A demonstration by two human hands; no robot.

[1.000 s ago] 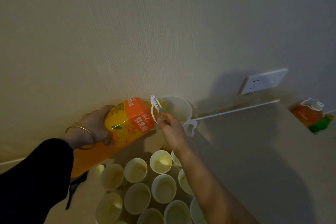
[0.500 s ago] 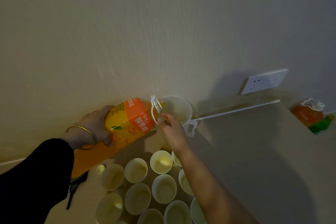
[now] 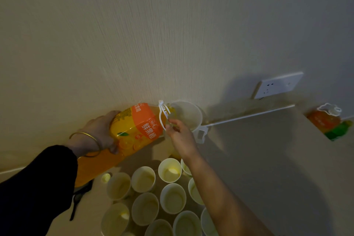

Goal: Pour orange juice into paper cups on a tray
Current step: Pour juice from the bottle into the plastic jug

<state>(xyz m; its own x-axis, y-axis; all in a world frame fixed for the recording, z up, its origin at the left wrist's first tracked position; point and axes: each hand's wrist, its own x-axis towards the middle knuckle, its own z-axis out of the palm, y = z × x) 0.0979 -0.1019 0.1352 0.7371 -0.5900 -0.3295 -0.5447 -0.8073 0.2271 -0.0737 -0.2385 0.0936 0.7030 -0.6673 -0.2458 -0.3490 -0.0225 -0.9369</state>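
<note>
Two hands on tilted juice bottle (image 3: pixel 134 130) by paper cups (image 3: pixel 173 198): left hand (image 3: pixel 95 134) fingers (image 3: pixel 113 116) wrap body, right hand (image 3: pixel 181 137) fingers (image 3: pixel 170 123) pinch handle (image 3: pixel 160 119).

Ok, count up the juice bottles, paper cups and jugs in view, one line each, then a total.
Juice bottles: 2, the tilted one and another at far right.
Paper cups: 11 plainly in view; more may be hidden or cut off at the bottom edge.
White jug: 1.
Total: 14.

At least eleven paper cups (image 3: pixel 173 198), two juice bottles (image 3: pixel 134 130), two hands (image 3: pixel 99 132), one white jug (image 3: pixel 188 116), one wall socket (image 3: pixel 277 85).
</note>
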